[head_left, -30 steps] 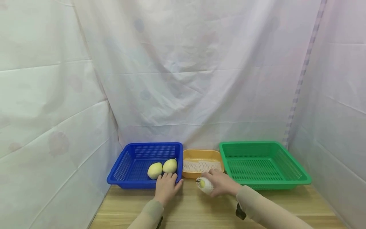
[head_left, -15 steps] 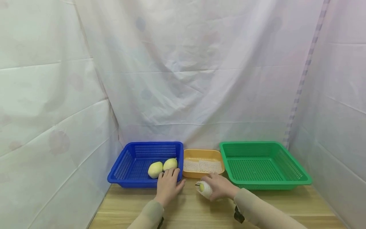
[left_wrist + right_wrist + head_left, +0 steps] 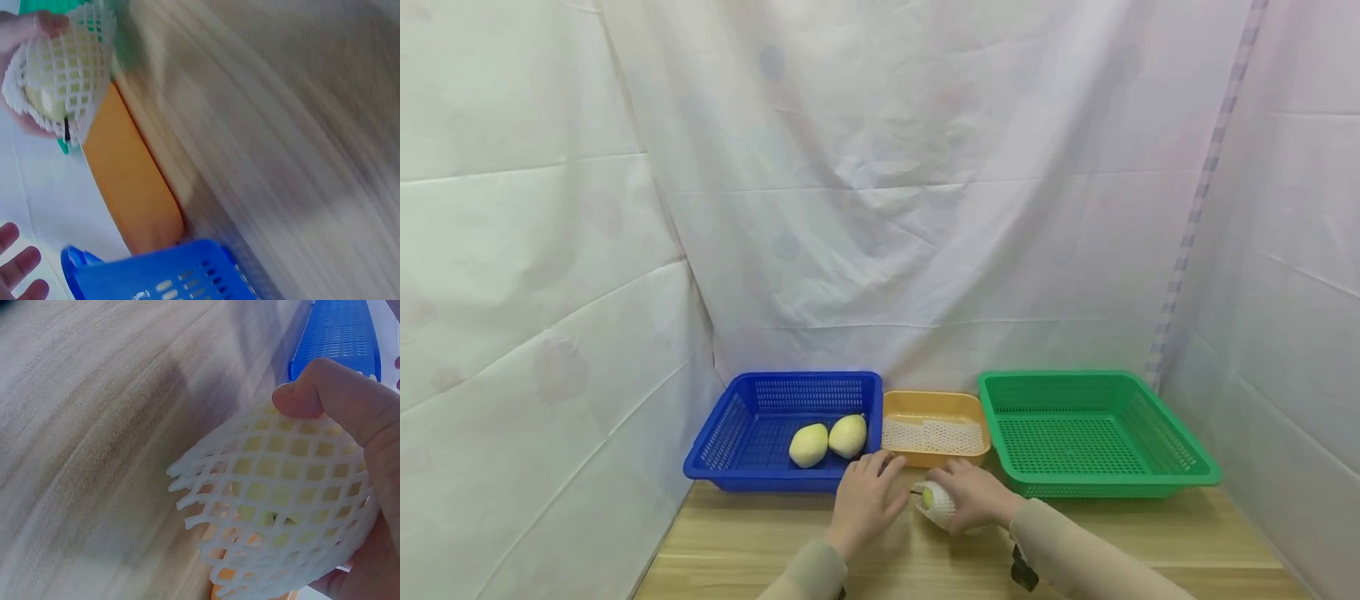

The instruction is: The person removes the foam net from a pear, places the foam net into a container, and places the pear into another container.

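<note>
My right hand (image 3: 979,495) grips a pale yellow pear (image 3: 928,498) in a white foam net (image 3: 287,465) above the table. In the left wrist view, the pear's dark stem points out of the net's opening. My left hand (image 3: 865,503) is held just left of the pear, apart from it, its fingers loosely bent with nothing between them. Two bare pears (image 3: 808,445) lie side by side in the blue basket (image 3: 715,477). Flattened foam nets (image 3: 952,437) lie inside the orange tray (image 3: 932,402).
At the right stands a green basket (image 3: 1116,479) with perforated sides. Both baskets and the tray are lined up along the back of the wooden table (image 3: 737,542). White curtains (image 3: 880,208) hang behind and at both sides.
My left hand has left the blue basket's front rim and moved right toward the pear. The right hand still holds the netted pear in nearly the same place.
</note>
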Available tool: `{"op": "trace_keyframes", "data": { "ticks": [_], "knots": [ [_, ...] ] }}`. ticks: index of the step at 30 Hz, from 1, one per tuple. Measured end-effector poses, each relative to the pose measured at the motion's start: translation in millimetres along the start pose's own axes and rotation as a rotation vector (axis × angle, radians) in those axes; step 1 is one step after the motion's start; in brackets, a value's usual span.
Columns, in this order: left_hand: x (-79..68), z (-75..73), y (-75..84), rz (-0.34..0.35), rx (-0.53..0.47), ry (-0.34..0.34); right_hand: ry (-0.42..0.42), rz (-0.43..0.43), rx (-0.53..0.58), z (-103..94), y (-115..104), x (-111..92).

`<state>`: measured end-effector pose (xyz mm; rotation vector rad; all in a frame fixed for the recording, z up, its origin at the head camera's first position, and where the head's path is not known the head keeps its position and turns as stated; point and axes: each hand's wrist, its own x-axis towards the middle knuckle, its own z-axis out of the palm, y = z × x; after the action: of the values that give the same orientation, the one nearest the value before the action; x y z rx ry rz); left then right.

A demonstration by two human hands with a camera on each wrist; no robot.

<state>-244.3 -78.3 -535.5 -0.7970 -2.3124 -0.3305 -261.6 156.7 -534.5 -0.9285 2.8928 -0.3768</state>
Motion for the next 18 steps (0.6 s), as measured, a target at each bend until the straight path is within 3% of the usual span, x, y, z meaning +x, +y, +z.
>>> {"op": "trace_keyframes", "data": {
  "ticks": [5,9,12,18],
  "knots": [
    [-3.2,7.8,6.7,0.101,-0.037,0.036,-0.004,0.002,0.012,4.0,2,0],
    [-6.9,15.6,11.0,0.130,-0.082,0.025,-0.009,-0.004,0.032,6.3,4,-1],
    [-9.8,18.6,15.6,0.110,-0.121,-0.025,-0.015,-0.005,0.050,7.4,4,-2],
    [-11.7,21.2,24.7,0.004,-0.198,-0.193,-0.017,0.000,0.049,8.9,3,-2]
  ]
}}
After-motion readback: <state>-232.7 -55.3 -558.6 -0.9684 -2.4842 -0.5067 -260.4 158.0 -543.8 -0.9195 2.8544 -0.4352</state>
